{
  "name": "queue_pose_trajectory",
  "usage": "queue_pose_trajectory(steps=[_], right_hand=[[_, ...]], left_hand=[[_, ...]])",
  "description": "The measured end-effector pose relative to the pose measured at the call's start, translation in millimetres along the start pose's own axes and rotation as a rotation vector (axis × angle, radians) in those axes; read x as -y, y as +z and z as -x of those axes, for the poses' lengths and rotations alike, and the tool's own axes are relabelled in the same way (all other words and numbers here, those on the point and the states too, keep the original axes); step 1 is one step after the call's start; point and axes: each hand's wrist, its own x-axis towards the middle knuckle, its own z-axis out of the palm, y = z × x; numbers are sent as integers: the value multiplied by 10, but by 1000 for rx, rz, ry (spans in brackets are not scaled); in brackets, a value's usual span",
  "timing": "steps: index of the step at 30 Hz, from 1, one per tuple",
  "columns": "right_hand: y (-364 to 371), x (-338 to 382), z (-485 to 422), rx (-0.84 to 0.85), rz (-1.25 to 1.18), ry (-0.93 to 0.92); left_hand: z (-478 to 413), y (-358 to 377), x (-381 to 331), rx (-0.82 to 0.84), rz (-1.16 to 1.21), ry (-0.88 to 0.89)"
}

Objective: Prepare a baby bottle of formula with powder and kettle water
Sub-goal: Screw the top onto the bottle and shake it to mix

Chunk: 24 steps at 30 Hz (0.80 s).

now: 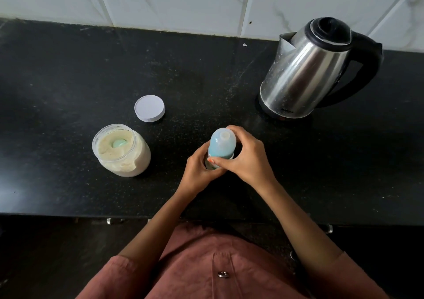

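rust-red shirt [206, 264] filled bottom edge, cut off. both hands gripped baby bottle [221, 147] standing near counter's [57, 69] front edge: left hand [198, 169] wrapped lower body, hiding it; right hand [244, 155] closed round collar under pale blue cap. contents not visible. open powder jar [121, 150] left of bottle, green scoop [119, 143] half buried. white lid [149, 108] beyond jar. steel kettle [314, 69] far right by tiled wall [183, 0], lid shut; base lettering too small to read.
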Motion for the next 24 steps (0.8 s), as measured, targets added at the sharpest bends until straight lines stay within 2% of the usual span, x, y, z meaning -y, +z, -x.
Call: queue_pose_trajectory(steps=[3,5,9,11,13,17,22,24], right_hand=[[152,22,56,-176,206,11],[186,26,73,-158,219,36],[18,-14,39,133,-194,97],[-100,-45,14,304,-265,61],[-160,-59,-20,367,-275,32],[-148,-79,-62,279,-241,43],[71,-15,21,-28,-94,87],[115,19,26,-48,-38,98]], left_hand=[[5,-13,8,4,24,-10],[4,-15,7,14,20,-15],[-6,-20,21,23,-7,-6],[-4,-20,21,27,-13,-3],[-1,-16,8,28,-14,-5],[2,-12,-5,24,-12,-16],[7,-9,-2,7,2,-18],[8,-6,0,3,8,-19]])
